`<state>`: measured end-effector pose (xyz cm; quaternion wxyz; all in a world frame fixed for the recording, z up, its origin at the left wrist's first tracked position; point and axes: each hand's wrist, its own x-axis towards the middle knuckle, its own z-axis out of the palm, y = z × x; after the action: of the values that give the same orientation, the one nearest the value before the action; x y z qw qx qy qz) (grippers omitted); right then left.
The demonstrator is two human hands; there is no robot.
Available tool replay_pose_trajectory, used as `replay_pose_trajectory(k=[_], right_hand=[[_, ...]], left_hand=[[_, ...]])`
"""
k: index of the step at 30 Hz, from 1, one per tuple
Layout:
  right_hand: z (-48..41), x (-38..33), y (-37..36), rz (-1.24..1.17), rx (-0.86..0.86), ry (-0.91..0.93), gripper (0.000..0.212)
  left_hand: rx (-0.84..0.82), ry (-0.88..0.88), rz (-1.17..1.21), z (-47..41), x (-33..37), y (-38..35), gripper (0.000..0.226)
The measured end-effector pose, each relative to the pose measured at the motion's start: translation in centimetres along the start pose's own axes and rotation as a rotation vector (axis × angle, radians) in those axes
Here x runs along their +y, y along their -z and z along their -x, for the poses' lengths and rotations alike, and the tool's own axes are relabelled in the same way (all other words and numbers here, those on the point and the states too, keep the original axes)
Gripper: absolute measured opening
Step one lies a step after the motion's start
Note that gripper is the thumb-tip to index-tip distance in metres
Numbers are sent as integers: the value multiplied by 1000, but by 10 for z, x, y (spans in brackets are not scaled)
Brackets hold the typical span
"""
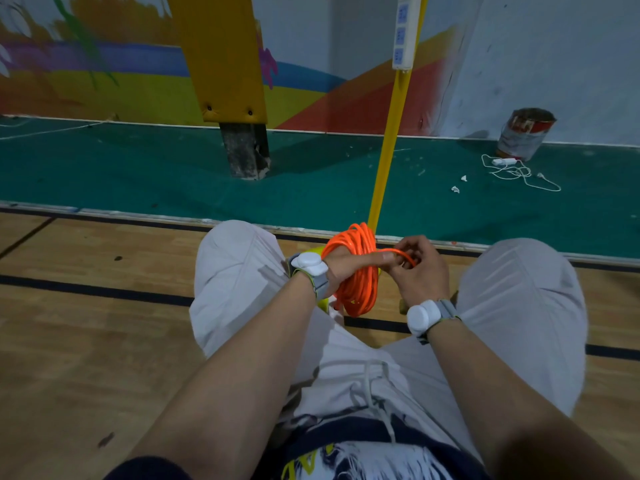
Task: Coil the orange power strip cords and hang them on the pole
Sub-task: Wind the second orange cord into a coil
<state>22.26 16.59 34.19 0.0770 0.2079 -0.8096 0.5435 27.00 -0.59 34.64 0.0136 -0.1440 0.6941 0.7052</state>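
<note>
An orange cord coil (358, 271) hangs in loops around my left hand (349, 268), between my knees. That hand grips the bundle, its thumb lying across the top strand. My right hand (420, 268) pinches the loose end of the cord just right of the coil, fingers curled round it. The yellow pole (389, 143) rises straight behind the coil. A white power strip (404, 32) hangs against the pole near its top.
I sit on a wooden floor with knees apart, a green floor strip ahead. A yellow padded post (225, 64) stands at the back. A paint can (524, 133) and a white cable with adapter (512, 169) lie at the right wall.
</note>
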Motion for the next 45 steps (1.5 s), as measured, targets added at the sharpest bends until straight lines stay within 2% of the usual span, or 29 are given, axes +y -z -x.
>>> replay_pose_trajectory(k=[2,4,8,10,13,19,23,26,28,33,36,38,41,43,45], right_hand=[[0,-1,0,-26,-16,-21,37],[0,-1,-1,-58,-28,-28,40],[-1,3,-1,-102,-79,-14,39],[0,4,-2,-92,-96,-21,39],[-1,5,-3,-108,-108,-38,36],[-3,15,-10,-83,-205,-36,22],[-7,28,-15,9,-271,-86,19],[-7,40,-17,144,-329,-160,15],[-7,41,-17,187,-338,-176,10],[-10,33,-11,176,-166,-212,38],[-8,38,-10,159,-141,-278,41],[-10,38,-11,137,-144,-315,42],[-13,23,-11,-72,-140,-407,48],[-13,13,-13,-260,-145,-551,47],[-11,9,-14,-433,-188,-701,57]], left_hand=[[-60,24,-69,2,-1,3,74],[-96,45,-144,3,0,6,59],[-23,49,-354,0,-2,8,74],[16,46,-426,0,-2,9,72],[46,8,-439,4,3,7,56],[102,-83,-406,-7,-8,12,48],[166,-102,-299,-6,-10,11,91],[192,-178,-202,-5,-3,8,102],[206,-196,-134,-3,0,7,93],[212,-159,43,-1,7,8,71],[169,-121,178,1,10,8,44],[88,-85,293,3,10,7,37],[-86,15,441,11,15,5,25],[-195,68,529,18,20,5,22],[-280,79,598,22,22,6,24]])
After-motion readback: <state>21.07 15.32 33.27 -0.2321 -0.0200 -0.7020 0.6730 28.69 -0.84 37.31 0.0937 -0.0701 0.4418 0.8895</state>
